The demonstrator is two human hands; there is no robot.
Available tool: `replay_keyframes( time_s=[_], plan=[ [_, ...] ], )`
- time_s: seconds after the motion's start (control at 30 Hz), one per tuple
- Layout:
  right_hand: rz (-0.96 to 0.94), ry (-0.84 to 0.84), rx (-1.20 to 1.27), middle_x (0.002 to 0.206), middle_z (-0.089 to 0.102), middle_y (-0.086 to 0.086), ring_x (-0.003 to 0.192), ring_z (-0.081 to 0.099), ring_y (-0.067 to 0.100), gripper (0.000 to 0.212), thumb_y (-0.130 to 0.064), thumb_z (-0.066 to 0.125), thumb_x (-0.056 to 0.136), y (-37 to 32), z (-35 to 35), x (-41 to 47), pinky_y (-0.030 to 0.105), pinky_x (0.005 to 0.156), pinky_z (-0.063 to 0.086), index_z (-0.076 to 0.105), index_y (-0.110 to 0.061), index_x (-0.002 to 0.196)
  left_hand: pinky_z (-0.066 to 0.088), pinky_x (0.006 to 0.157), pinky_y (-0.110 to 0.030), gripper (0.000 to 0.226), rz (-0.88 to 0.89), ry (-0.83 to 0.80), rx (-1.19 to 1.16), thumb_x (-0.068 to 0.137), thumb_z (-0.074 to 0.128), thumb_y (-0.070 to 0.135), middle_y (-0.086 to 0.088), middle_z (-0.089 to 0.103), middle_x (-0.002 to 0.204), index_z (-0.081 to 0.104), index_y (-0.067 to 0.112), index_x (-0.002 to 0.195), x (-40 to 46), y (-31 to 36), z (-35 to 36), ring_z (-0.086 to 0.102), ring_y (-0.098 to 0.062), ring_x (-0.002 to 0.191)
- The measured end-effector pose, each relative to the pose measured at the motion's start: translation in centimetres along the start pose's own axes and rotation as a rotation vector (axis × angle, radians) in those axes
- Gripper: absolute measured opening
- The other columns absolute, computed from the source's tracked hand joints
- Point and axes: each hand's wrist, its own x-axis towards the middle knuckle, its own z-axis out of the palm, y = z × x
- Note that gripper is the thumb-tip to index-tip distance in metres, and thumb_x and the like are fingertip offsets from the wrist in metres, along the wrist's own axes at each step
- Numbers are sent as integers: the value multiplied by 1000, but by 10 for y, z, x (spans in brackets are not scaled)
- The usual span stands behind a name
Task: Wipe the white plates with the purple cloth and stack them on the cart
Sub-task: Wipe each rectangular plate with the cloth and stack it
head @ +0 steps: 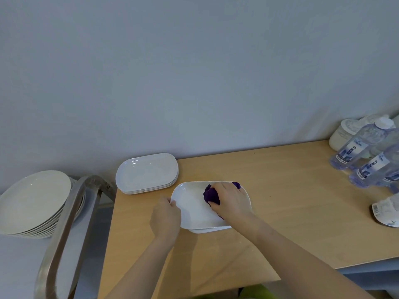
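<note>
A white oblong plate (192,203) lies on top of another one on the wooden table (280,190). My left hand (165,216) grips its left rim, thumb over the edge. My right hand (228,201) holds the bunched purple cloth (210,196) and presses it onto the plate's right half. Behind, at the table's back left corner, stands a stack of white oblong plates (146,173). On the metal cart (21,266) to the left sits a stack of round white plates (34,201).
The cart's steel handle (71,219) rises between the round plates and the table. Several water bottles (362,147) and a white lidded jar (343,132) crowd the table's right end. A grey wall runs behind.
</note>
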Motion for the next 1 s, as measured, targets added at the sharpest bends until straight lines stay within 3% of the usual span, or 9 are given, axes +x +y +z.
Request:
replay_keyframes(
  time_s=[0.2, 0.3, 0.43, 0.63, 0.73, 0.8, 0.87, 0.93, 1.0],
  plan=[
    [-14, -23, -82, 118, 58, -7, 109, 50, 18, 31, -36, 50, 92, -6, 3, 0, 30, 73, 29, 53, -22, 120, 46, 70, -36, 8, 53, 57, -102, 100, 45, 16, -2, 57, 88, 52, 12, 101, 12, 0, -26, 54, -25, 83],
    [3, -48, -112, 120, 58, -5, 109, 49, 20, 34, -36, 49, 93, -7, 10, -2, 31, 73, 28, 50, -21, 124, 52, 73, -40, 11, 68, 100, -132, 100, 45, 14, -2, 56, 89, 53, 10, 107, 18, -8, -44, 55, -25, 84],
    [27, -54, -131, 119, 57, -7, 108, 49, 18, 35, -36, 49, 92, -9, 22, -5, 31, 73, 27, 49, -23, 125, 39, 62, -32, 14, 56, 163, -153, 100, 45, 12, -4, 55, 91, 54, 6, 109, 22, -24, -64, 51, -22, 84],
    [66, -68, -243, 116, 57, -5, 108, 48, 19, 34, -38, 45, 95, -14, 30, -9, 31, 75, 27, 49, -20, 123, 43, 73, -39, 23, -40, 228, -199, 100, 47, 13, -13, 61, 102, 56, 2, 118, 34, -47, -81, 55, -30, 94],
    [77, -5, -302, 102, 63, 2, 95, 58, 23, 43, -40, 66, 80, -22, 30, -9, 34, 70, 37, 60, -13, 113, 41, 76, -39, 23, -65, 259, -255, 99, 48, 11, -19, 62, 109, 58, -1, 117, 40, -54, -91, 56, -34, 100],
    [-46, 176, -226, 94, 67, 7, 84, 65, 27, 48, -41, 76, 68, -27, 32, -10, 37, 67, 50, 66, -9, 102, 39, 78, -37, 22, -62, 278, -293, 98, 49, 9, -19, 62, 107, 59, -2, 115, 44, -54, -97, 56, -32, 98],
    [-245, 355, -90, 106, 65, 8, 94, 63, 26, 43, -42, 57, 82, -37, 30, -13, 37, 76, 54, 59, -10, 111, 39, 77, -36, 21, -42, 291, -318, 98, 49, 9, -17, 62, 103, 60, -3, 112, 47, -52, -100, 53, -27, 92],
    [-416, 447, -31, 121, 60, 8, 108, 56, 22, 44, -42, 47, 88, -51, 21, -16, 33, 87, 50, 50, -13, 120, 39, 77, -36, 21, -22, 293, -323, 98, 49, 10, -15, 62, 101, 60, -2, 111, 49, -50, -102, 52, -24, 89],
    [-531, 426, -23, 126, 58, 8, 113, 53, 23, 46, -40, 57, 86, -60, 18, -14, 33, 93, 45, 48, -14, 122, 39, 76, -35, 21, -13, 290, -324, 99, 49, 11, -13, 62, 101, 61, 0, 111, 50, -48, -104, 52, -23, 90]
  ],
)
